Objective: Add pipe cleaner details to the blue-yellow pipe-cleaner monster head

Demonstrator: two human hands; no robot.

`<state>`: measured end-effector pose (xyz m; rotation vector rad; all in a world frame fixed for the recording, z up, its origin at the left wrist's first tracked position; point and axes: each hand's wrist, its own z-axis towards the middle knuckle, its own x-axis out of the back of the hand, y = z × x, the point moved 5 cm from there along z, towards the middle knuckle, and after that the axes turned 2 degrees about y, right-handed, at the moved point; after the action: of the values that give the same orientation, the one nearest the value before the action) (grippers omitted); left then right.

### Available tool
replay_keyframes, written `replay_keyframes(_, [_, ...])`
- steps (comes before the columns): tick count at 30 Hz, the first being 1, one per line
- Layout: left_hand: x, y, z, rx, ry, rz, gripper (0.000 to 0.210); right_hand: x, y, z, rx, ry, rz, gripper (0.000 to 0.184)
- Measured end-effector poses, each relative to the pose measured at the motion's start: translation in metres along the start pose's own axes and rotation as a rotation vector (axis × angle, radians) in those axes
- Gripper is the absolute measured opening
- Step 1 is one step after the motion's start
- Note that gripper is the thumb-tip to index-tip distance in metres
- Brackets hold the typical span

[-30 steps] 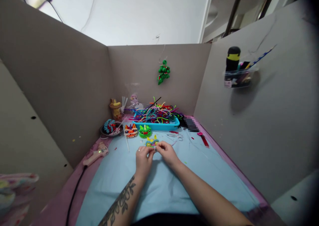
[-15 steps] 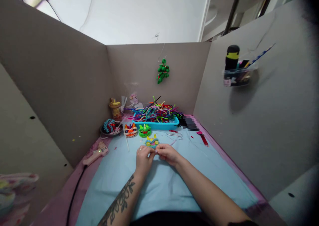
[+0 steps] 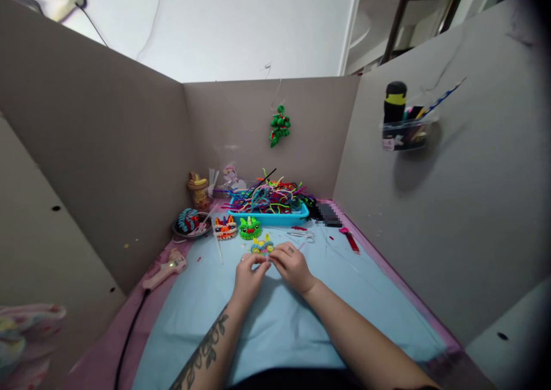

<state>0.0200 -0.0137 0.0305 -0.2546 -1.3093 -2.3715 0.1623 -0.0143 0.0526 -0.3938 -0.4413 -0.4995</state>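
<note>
With the meeting fingertips taken as the dial's centre, a pink glue gun (image 3: 166, 272) is seen at nine o'clock. At ten, a dark bowl (image 3: 194, 234) is placed; towards eleven, an orange-and-white figure (image 3: 226, 228) and a green figure (image 3: 249, 228) are set side by side. The left hand (image 3: 249, 274) is curled, thumb and forefinger nearly closed. Just beyond, towards twelve, a blue-and-yellow figure (image 3: 260, 245) is partly hidden. Between both hands' fingertips a tiny pale piece (image 3: 268, 258) is pinched, its shape unclear. The right hand (image 3: 294, 269) is likewise curled. At two, scissors (image 3: 306, 237) are laid.
</note>
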Motion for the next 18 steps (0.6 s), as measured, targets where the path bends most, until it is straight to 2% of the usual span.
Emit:
replay_keyframes(5, [-0.001, 0.002, 0.000, 0.030, -0.035, -0.029, 0.007, -0.001, -0.002, 0.001, -0.011, -0.011, -0.006, 0.014])
replay_keyframes(12, [-0.003, 0.005, 0.000, 0.008, -0.066, -0.034, 0.016, -0.001, 0.001, 0.003, -0.146, 0.044, 0.070, 0.013])
replay_keyframes(15, [-0.004, 0.006, -0.001, 0.001, -0.075, -0.024, 0.020, -0.004, 0.004, 0.003, -0.253, 0.081, 0.190, 0.013])
replay_keyframes(18, [-0.001, 0.008, -0.001, -0.018, -0.046, 0.013, 0.020, -0.011, 0.012, 0.001, -0.453, 0.083, 0.382, 0.014])
